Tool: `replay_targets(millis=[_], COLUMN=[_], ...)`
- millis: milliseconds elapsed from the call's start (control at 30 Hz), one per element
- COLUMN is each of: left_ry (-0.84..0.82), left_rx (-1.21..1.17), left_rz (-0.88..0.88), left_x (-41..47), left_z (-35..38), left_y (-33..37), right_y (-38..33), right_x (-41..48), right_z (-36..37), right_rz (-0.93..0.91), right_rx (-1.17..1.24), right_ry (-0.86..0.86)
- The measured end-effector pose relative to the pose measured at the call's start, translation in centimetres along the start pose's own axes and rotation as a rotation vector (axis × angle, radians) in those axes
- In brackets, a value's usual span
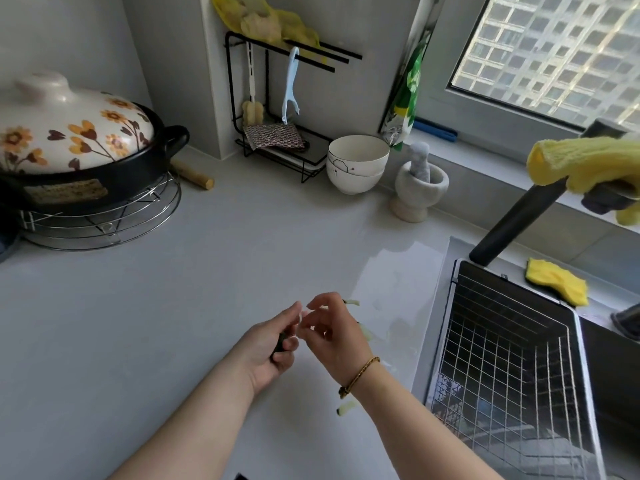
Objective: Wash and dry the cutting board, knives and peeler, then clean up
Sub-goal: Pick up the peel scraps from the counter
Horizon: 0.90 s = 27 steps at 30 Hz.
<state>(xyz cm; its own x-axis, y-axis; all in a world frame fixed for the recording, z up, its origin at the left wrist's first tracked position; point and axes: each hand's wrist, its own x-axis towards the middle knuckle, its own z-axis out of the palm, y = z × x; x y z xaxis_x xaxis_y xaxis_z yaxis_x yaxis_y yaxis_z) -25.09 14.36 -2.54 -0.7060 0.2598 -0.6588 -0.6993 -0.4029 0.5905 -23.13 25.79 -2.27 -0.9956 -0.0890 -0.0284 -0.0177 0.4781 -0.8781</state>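
— Peeler (290, 88), where?
— Hanging on the black rack (228, 98) by the wall.
— Hands?
— Over the counter (138, 306). Left hand (266, 355) grips a dark handle (280, 341); right hand (334, 336) bends its fingers to the left thumb tip, whether holding anything I cannot tell.

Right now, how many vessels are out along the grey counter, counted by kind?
White ceramic bowls, stacked: 2
Grey stone mortar with pestle: 1
Black clay pot with flowered lid, on a wire stand: 1
Total: 4
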Motion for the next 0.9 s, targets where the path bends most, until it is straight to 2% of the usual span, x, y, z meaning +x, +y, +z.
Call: replay_targets(millis=[100, 200, 267, 400, 567, 800, 900], left_ry=[0.045, 0.103, 0.103, 0.078, 0.102, 0.107, 0.106], left_rx=[-0.003, -0.157, -0.264, -0.354, -0.415, -0.417, -0.396], left_rz=[0.015, 0.07, 0.087, 0.098, 0.084, 0.06, 0.051], left_x=[0.1, 0.2, 0.1, -0.7, -1.0, -0.8, -0.7], left_z=[0.1, -0.2, -0.7, -1.8, -2.7, -2.7, -2.8], left_y=[-0.1, 0.6, 1.1, 1.5, 1.4, 1.3, 1.2], right_y=[0.0, 0.5, 1.1, 2.1, 1.6, 1.1, 1.2], right_x=[-0.1, 0.1, 0.3, 1.2, 2.0, 2.7, 3.2], right_z=[0.1, -0.4, -1.2, -1.7, -0.7, -0.7, -2.3], right_rz=[0.035, 0.097, 0.162, 0.302, 0.377, 0.324, 0.279], right_rx=[0.025, 0.042, -0.041, -0.339, -0.487, -0.568, -0.594], right_ry=[0.022, 0.11, 0.151, 0.056, -0.026, -0.087, -0.003])
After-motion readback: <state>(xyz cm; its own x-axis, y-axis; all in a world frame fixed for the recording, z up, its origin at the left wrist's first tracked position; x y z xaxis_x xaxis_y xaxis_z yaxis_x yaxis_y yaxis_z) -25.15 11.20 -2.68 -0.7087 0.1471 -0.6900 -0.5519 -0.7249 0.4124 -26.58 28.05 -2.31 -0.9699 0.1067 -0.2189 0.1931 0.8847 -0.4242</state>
